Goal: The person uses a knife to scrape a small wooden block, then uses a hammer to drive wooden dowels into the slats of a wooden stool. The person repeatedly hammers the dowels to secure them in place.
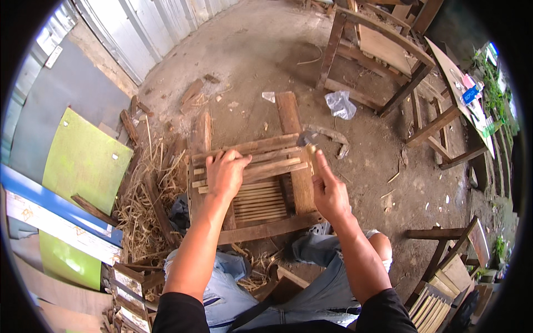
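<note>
Wooden slats (276,166) cross the far part of a frame (272,229); the left hand (225,176) bends its fingers over their left end, grip unclear; the right hand (331,193) closes round a hammer (307,138), forefinger extended.

At the centre of the frame, the chair (304,191) is rough, matt brown wood, its slats (258,203) paler and smoother. The hammer (307,139) beside it has a dull, dark metal head. The bag (340,104) above right is thin, crumpled, shiny plastic. Corrugated metal with a soft sheen forms the wall (158,28) at upper left; below it, the green panel (83,150) looks smooth. Dry, fibrous shavings (141,208) lie left of centre. The floor (244,61) is matt and gritty, the jeans (222,283) at lower centre worn, frayed cloth.
</note>
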{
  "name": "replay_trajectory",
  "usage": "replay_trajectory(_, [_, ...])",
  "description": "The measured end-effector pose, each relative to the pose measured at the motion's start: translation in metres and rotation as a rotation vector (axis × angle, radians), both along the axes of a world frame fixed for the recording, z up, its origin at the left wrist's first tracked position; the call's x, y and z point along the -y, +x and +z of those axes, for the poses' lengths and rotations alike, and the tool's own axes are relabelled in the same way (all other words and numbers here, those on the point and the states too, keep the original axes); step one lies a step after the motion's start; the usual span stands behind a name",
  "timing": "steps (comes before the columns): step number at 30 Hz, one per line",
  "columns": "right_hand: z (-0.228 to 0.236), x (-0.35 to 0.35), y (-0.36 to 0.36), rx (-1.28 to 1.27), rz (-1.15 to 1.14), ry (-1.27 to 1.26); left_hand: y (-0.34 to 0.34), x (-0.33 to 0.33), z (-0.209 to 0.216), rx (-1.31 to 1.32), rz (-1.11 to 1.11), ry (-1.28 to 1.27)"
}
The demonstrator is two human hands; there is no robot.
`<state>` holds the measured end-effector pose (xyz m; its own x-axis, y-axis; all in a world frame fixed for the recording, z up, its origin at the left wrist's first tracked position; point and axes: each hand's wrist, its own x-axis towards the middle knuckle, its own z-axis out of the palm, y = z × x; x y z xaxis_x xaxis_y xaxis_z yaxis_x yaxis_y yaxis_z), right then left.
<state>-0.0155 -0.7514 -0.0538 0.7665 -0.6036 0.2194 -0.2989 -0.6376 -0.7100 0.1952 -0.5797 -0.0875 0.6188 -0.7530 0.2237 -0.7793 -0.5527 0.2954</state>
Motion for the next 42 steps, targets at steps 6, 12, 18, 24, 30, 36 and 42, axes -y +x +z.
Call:
replay_trajectory(6, [-0.005,0.002,0.002,-0.254,-0.06,0.05,-0.002,0.0,-0.002,-0.029,-0.003,0.0])
replay_trajectory(12, [0.001,-0.001,-0.002,0.061,-0.052,0.067,-0.001,0.0,-0.001,-0.007,0.005,0.011])
replay_trajectory(18, [0.003,-0.004,0.003,-0.066,-0.037,0.067,0.001,0.0,-0.002,0.047,-0.015,-0.004])
replay_trajectory(24, [0.002,0.002,0.006,-0.153,-0.004,0.049,-0.004,0.001,-0.002,0.007,0.008,0.01])
replay_trajectory(30, [0.013,0.005,0.008,-0.029,-0.003,0.072,0.013,-0.029,0.016,-0.178,0.083,-0.153])
replay_trajectory(36, [0.027,0.003,0.015,0.13,-0.022,0.142,0.046,-0.102,0.032,-0.404,0.358,-0.198])
replay_trajectory(42, [0.035,-0.001,0.024,0.182,-0.024,0.103,0.052,-0.112,0.006,-0.481,0.367,-0.095])
